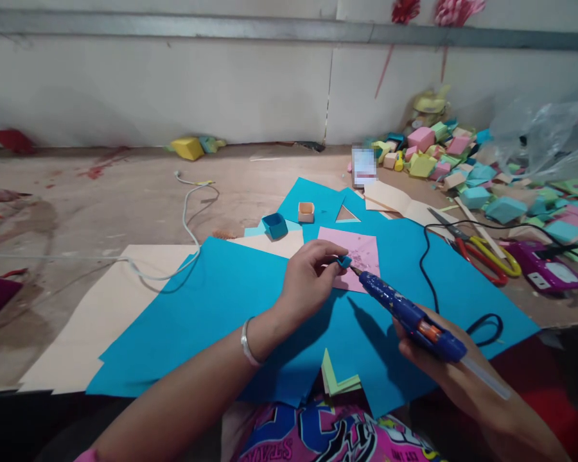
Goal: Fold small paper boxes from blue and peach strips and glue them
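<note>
My left hand (309, 274) is closed, pinching a small folded piece of blue paper (344, 262) between thumb and fingers. In my right hand (426, 359) is a blue glue gun (404, 311), with a clear glue stick (486, 378) poking out of its back end. The gun's nozzle points at the blue paper, close to it; whether they touch I cannot tell. Beneath them lies a pink paper square (366, 247) with glue marks. A small open blue paper box (275, 226) and a peach paper box (306, 212) sit just beyond my left hand.
Large blue sheets (212, 308) overlap peach sheets (110, 301). Red-handled and yellow-handled scissors (484, 260) lie at right, beside a purple power strip (544, 266) and black cord. Many folded paper boxes (462, 160) are heaped behind. A phone (364, 167) stands there; a white cable (185, 218) crosses left.
</note>
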### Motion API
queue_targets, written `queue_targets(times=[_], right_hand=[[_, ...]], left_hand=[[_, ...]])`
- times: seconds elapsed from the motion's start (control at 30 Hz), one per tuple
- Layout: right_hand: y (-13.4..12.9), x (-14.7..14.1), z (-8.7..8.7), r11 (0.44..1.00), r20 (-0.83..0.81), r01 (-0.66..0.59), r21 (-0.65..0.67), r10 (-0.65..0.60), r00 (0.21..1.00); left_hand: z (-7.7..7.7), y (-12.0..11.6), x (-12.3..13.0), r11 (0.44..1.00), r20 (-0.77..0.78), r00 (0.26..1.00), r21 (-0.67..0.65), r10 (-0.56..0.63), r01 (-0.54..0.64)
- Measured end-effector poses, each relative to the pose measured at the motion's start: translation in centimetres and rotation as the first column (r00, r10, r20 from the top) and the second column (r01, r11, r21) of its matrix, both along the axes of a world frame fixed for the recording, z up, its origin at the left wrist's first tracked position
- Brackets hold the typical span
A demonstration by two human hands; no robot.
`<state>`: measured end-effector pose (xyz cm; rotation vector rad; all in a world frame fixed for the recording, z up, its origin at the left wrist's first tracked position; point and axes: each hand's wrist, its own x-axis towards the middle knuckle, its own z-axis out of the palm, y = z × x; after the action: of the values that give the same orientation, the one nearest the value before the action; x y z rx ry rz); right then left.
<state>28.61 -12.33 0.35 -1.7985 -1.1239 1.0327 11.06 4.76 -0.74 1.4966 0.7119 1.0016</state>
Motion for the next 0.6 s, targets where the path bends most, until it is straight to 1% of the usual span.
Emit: queue_targets(times=[0.07,0.13,0.23,0.37,0.47,0.6], right_hand=[[0.2,-0.2,0.4,1.000,-0.002,0.006,-0.013,-0.007,1.000],[0.4,-0.4,0.9,0.999,-0.009,0.001,-0.036,-0.001,1.000],[0.4,-0.7,1.3,0.999,-0.021,-0.004,-0.052,0.003,1.000],[0.3,-0.9,1.1,0.999,-0.030,-0.024,-0.045,0.023,0.999],[0.1,-0.7,0.7,0.999,-0.023,-0.029,-0.040,0.028,0.999],[0.0,-0.6,0.8,0.999,-0.010,-0.022,-0.040,0.021,1.000]], left_hand=[[-0.1,-0.1,0.0,0.998,-0.010,1.000,0.068,0.000,0.001],[-0.1,-0.2,0.0,0.995,-0.021,1.000,0.102,-0.001,0.003],[0.0,-0.2,0.0,0.993,-0.030,1.000,0.115,0.004,-0.001],[0.2,-0.2,0.0,0.992,-0.048,0.999,0.126,0.014,-0.008],[0.3,-0.2,0.0,0.994,-0.062,0.998,0.105,0.006,0.000],[0.4,-0.3,0.1,1.000,-0.035,0.999,0.012,-0.023,0.024]])
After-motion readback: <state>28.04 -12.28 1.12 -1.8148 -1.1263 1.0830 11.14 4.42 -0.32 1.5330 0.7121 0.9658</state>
